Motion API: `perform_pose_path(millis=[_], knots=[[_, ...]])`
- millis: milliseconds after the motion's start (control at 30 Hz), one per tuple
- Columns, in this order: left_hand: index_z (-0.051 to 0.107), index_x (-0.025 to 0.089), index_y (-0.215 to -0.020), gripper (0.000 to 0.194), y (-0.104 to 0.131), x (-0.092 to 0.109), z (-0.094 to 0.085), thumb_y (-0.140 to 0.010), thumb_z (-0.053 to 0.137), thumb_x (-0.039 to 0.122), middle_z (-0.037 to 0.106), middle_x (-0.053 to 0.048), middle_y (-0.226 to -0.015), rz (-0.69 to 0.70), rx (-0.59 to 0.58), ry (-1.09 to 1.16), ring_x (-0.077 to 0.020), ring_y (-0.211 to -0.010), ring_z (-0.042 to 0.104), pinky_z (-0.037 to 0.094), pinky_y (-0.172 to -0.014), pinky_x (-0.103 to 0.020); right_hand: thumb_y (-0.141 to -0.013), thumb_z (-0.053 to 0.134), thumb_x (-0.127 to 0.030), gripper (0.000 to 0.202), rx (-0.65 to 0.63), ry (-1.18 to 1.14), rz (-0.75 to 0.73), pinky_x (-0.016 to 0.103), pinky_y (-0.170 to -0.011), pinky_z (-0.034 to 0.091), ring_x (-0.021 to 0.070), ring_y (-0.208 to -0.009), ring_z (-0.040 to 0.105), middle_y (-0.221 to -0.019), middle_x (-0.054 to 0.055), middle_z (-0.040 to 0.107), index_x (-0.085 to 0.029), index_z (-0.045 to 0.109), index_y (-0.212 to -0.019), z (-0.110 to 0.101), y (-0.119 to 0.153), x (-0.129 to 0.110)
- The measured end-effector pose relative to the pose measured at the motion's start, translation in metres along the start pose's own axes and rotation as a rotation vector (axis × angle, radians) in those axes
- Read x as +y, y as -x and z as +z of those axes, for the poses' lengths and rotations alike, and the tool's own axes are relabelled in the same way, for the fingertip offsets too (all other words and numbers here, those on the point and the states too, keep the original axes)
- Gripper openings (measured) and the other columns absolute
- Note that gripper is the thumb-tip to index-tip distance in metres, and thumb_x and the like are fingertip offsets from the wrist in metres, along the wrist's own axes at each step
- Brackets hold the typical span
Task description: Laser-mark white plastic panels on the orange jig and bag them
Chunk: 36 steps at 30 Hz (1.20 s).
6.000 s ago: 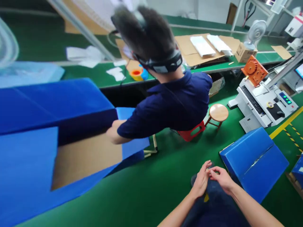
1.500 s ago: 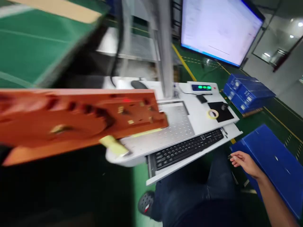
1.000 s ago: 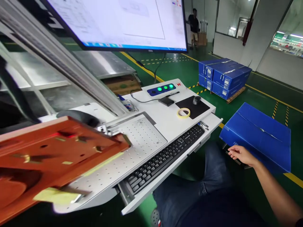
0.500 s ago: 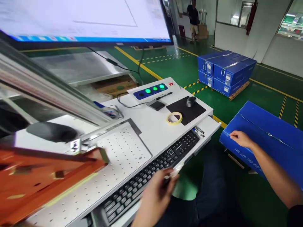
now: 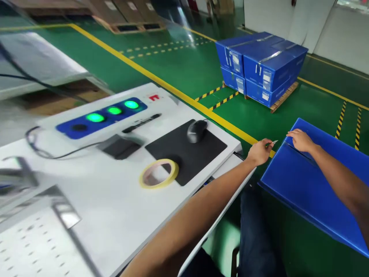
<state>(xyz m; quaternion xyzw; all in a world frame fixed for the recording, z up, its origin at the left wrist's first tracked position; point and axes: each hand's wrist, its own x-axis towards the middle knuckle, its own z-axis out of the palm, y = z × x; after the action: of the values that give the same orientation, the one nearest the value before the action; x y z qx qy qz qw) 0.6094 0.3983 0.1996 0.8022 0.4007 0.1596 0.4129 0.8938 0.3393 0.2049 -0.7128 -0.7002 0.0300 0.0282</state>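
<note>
My left hand [image 5: 260,151] is stretched out past the right end of the desk, its fingers pinched on a small whitish piece [image 5: 275,142]. Just to the right, my right hand [image 5: 300,139] rests at the left edge of the near blue box [image 5: 325,184]; its fingers are bent and close together, and whether they hold anything is too small to tell. The two hands are close but apart. A thin dark seam runs across the box top below my right hand.
On the white desk [image 5: 115,204] are a yellow tape roll [image 5: 159,174], a black mouse pad [image 5: 184,165], a mouse [image 5: 196,131], a pen [image 5: 142,123] and a panel with green lights [image 5: 102,117]. More blue boxes [image 5: 262,65] stand on a pallet behind.
My left hand has moved from over the keyboard to the far right, beside the near blue box. The view has swung right and down; the monitor and orange part are out of view.
</note>
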Motion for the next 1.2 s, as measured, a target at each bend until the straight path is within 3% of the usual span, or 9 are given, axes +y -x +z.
perform_pose_path(millis=[100, 200, 333, 467, 767, 1000, 1200], knots=[[0.080, 0.020, -0.118, 0.028, -0.045, -0.004, 0.015, -0.108, 0.058, 0.034, 0.080, -0.011, -0.099, -0.016, -0.063, -0.029, -0.0273, -0.095, 0.074, 0.053, -0.085, -0.034, -0.092, 0.051, 0.000, 0.052, -0.055, 0.058, -0.065, 0.048, -0.114, 0.043, 0.0302, -0.139, 0.052, -0.139, 0.007, 0.071, -0.023, 0.076, -0.131, -0.003, -0.017, 0.011], [0.082, 0.018, -0.109, 0.025, -0.071, -0.006, 0.031, -0.106, 0.060, 0.030, 0.082, -0.013, -0.106, -0.011, -0.113, -0.021, -0.0276, -0.101, 0.075, 0.053, -0.087, -0.033, -0.093, 0.050, -0.001, 0.043, -0.077, 0.132, -0.130, 0.044, -0.104, 0.041, 0.0296, -0.130, 0.054, -0.126, 0.008, 0.072, -0.023, 0.077, -0.119, -0.008, -0.028, 0.011], [0.082, 0.017, -0.101, 0.031, -0.087, -0.007, 0.049, -0.108, 0.057, 0.034, 0.082, -0.012, -0.100, -0.012, -0.148, 0.006, -0.0261, -0.093, 0.075, 0.053, -0.082, -0.032, -0.093, 0.051, -0.001, 0.034, -0.091, 0.264, -0.197, 0.038, -0.088, 0.036, 0.0272, -0.110, 0.055, -0.111, 0.007, 0.069, -0.022, 0.074, -0.107, -0.012, -0.041, 0.006], [0.081, 0.017, -0.101, 0.033, -0.090, -0.008, 0.056, -0.109, 0.056, 0.037, 0.082, -0.012, -0.101, 0.006, -0.148, 0.018, -0.0244, -0.092, 0.074, 0.052, -0.079, -0.032, -0.093, 0.054, -0.002, 0.027, -0.135, 0.305, -0.188, 0.038, -0.080, 0.029, 0.0264, -0.101, 0.051, -0.105, 0.007, 0.065, -0.022, 0.071, -0.099, -0.014, -0.050, -0.001], [0.083, 0.019, -0.100, 0.032, -0.100, 0.002, 0.049, -0.106, 0.056, 0.036, 0.082, -0.009, -0.097, 0.065, -0.195, -0.031, -0.0209, -0.083, 0.074, 0.053, -0.075, -0.029, -0.093, 0.057, -0.004, 0.024, -0.280, 0.400, -0.118, 0.040, -0.078, 0.022, 0.0282, -0.104, 0.047, -0.107, 0.008, 0.064, -0.023, 0.071, -0.091, -0.024, -0.064, -0.018], [0.084, 0.022, -0.091, 0.028, -0.118, 0.002, 0.038, -0.099, 0.063, 0.037, 0.081, -0.009, -0.097, 0.188, -0.254, -0.177, -0.0261, -0.098, 0.074, 0.054, -0.085, -0.032, -0.096, 0.056, -0.005, 0.024, -0.318, 0.400, -0.066, 0.040, -0.081, 0.024, 0.0284, -0.106, 0.048, -0.109, 0.008, 0.064, -0.023, 0.072, -0.092, -0.030, -0.066, -0.026], [0.086, 0.023, -0.097, 0.028, -0.118, 0.002, 0.020, -0.098, 0.061, 0.035, 0.082, -0.008, -0.105, 0.242, -0.360, -0.263, -0.0257, -0.102, 0.072, 0.051, -0.088, -0.032, -0.095, 0.058, -0.007, 0.023, -0.320, 0.390, -0.030, 0.039, -0.083, 0.026, 0.0278, -0.106, 0.048, -0.111, 0.009, 0.065, -0.023, 0.073, -0.093, -0.028, -0.066, -0.029]])
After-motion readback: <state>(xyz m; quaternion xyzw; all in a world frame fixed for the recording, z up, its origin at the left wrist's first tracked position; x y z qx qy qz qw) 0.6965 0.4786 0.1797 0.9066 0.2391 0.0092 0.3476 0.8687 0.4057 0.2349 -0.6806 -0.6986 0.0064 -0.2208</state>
